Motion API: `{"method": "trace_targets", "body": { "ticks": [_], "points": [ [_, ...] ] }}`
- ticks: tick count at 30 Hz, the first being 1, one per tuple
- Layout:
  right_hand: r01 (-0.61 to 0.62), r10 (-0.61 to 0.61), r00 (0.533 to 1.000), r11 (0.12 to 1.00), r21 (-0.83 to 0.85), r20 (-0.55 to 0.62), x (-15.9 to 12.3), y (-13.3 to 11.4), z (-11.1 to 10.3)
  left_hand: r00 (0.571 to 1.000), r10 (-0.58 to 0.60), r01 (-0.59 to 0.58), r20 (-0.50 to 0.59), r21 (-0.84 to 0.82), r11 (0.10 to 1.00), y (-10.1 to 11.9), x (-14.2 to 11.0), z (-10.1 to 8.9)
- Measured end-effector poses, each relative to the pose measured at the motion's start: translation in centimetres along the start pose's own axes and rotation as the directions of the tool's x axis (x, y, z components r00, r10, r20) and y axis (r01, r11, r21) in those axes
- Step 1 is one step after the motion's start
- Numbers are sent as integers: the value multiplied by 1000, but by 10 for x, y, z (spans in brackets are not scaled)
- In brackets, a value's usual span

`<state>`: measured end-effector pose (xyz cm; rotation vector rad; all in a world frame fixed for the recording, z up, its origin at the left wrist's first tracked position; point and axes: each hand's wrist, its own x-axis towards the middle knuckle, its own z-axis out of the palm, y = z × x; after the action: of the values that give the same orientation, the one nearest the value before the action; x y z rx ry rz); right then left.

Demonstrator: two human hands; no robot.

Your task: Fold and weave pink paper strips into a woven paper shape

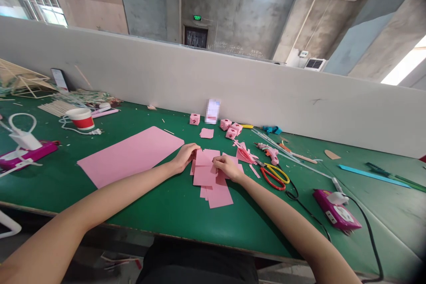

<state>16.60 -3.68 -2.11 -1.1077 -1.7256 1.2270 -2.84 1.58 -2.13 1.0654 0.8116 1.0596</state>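
Observation:
My left hand is closed, its fingertips pinching the upper left edge of a pink paper piece. On that paper's right side my right hand has thumb and forefinger pressed together at the edge. Beneath and around it lie several more pink paper pieces, overlapping in a loose pile. Right of the hands, scissors with red and yellow handles rest beside pink paper strips. Farther back sit several folded pink paper cubes and a small stack of pink squares.
A large pink sheet covers the green table at left. A glue gun with a black cord lies at right, near a purple power strip. A phone leans against the partition. A paper cup stands left.

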Motion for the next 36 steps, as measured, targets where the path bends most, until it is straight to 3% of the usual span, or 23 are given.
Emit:
{"method": "trace_targets", "body": {
  "ticks": [8, 11, 17, 20, 26, 31, 36],
  "points": [
    [21, -22, 999, 1000, -13, -32, -2, -2, 0, 1000, 8, -7, 19, -56, 998, -2, 3, -4],
    [10, -9, 999, 1000, 18, -32, -1, 0, 0, 997, -1, 9, 74, -96, 995, -1, 5, -7],
    [-19, 24, 999, 996, 90, -48, 0, 1, 1, 989, -84, 112, 125, -243, 964, 5, 3, -6],
    [3, 2, 999, 993, 116, -42, 1, 2, 1, 979, -76, 118, 187, -226, 967, 9, -1, -5],
    [5, -1, 1000, 984, 179, -20, 3, 7, 0, 922, -91, 156, 375, -147, 977, 15, -10, -5],
    [3, 0, 1000, 978, 207, -12, 4, 9, -2, 895, -170, 271, 413, -199, 942, 17, -11, -6],
    [3, -1, 1000, 983, 186, -11, 3, 9, -2, 905, -138, 235, 403, -204, 950, 15, -10, -7]
  ]
}}
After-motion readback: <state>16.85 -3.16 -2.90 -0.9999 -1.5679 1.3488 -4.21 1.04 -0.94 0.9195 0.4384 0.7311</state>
